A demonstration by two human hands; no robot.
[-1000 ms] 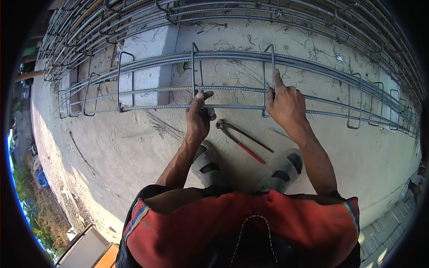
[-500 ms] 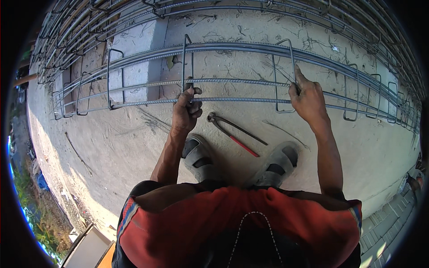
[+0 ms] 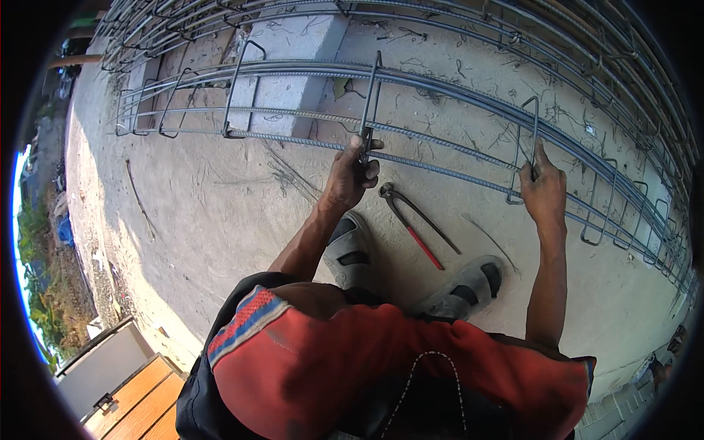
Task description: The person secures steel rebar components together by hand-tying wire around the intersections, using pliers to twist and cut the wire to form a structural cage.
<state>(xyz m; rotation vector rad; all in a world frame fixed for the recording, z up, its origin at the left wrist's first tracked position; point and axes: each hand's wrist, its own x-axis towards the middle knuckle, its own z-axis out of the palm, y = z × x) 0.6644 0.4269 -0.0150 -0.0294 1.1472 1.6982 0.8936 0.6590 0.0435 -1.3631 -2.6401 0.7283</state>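
Note:
A long rebar cage (image 3: 293, 67) crosses in front of me, its bars threaded through several bent stirrups. My left hand (image 3: 352, 176) is closed around the lower part of one stirrup (image 3: 372, 88), thumb up, beside the nearest ribbed bar (image 3: 440, 171). Farther right, my right hand (image 3: 544, 192) grips another stirrup (image 3: 536, 121) between thumb and fingers, with the index finger along its side. The palm side of that hand is hidden. End-cutting pincers (image 3: 389, 192), one handle red and one dark, lie on the floor between the hands and my shoes.
More rebar cages (image 3: 469, 29) are stacked along the far side. A pale block (image 3: 282, 92) sits under the left part of the cage. Scraps of tie wire (image 3: 290, 176) litter the concrete floor (image 3: 220, 213). My shoes (image 3: 352, 253) stand close to the pincers.
The view has turned, so the cage now slants down to the right and the scene sits farther right. Both hands keep their hold on the same stirrups; the pincers stay on the floor.

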